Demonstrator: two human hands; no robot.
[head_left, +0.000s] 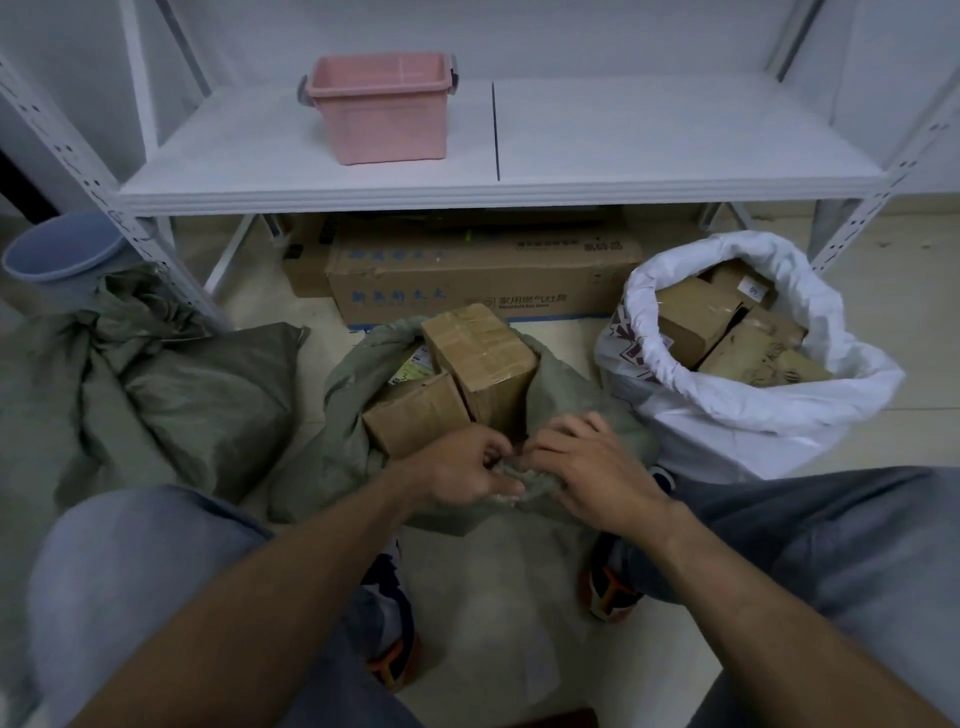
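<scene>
Both hands, left (462, 470) and right (587, 467), pinch the near rim of the green sack (343, 415) on the floor between the knees (boxes (478, 358) poking out).

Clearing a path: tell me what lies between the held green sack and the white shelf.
A long printed carton on the floor, partly under the shelf, behind the green sack; head view.
</scene>
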